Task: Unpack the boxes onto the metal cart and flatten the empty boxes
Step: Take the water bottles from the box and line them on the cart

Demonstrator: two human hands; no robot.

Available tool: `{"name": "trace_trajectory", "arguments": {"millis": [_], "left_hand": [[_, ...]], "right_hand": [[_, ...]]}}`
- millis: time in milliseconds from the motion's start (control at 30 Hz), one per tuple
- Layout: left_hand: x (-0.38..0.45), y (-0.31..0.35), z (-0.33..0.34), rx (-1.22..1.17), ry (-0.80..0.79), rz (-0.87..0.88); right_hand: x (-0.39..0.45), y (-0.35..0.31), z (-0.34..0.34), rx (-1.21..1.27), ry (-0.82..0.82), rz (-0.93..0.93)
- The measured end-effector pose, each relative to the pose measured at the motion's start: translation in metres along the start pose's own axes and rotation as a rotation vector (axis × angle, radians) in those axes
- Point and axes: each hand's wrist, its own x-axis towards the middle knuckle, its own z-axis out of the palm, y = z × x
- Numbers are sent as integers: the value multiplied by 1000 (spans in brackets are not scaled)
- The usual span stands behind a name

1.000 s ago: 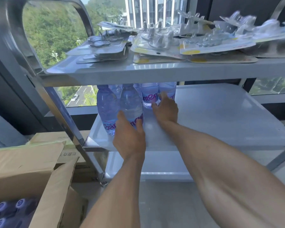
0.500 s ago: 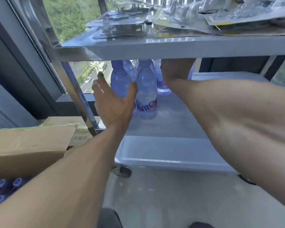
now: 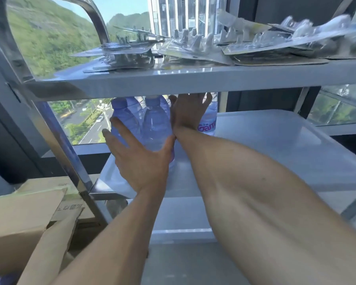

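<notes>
1. The middle shelf of the metal cart is bare on its right part; a hand can pass there from the front.
2. The top shelf hangs low over the middle one, so the way in is a flat slot only.
3. The water bottles stand close together at the left back corner and block that part.
4. The left hand and the right hand fill the room in front of and beside the bottles.
5. The blister packs cover nearly all of the top shelf.
6. The cart post and the cardboard box close the left side.
</notes>
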Motion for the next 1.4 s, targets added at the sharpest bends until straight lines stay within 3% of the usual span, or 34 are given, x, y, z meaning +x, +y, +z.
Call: {"name": "trace_trajectory", "arguments": {"millis": [133, 400, 500, 833, 1267, 1400], "left_hand": [[2, 0, 0, -4, -5, -14], [3, -2, -1, 9, -20, 1], [2, 0, -1, 7, -18, -4], [-2, -3, 2, -2, 2, -1], [-2, -5, 5, -7, 14, -14], [-6, -12, -5, 33, -61, -24]], "right_hand": [[-3, 1, 2, 204, -60, 33], [-11, 4, -9, 347, -150, 60], [-31, 13, -6, 484, -159, 169], [-69, 37, -5, 243, -349, 346], [-69, 39, -7, 123, -368, 421], [-74, 46, -22, 118, -412, 416]]}}
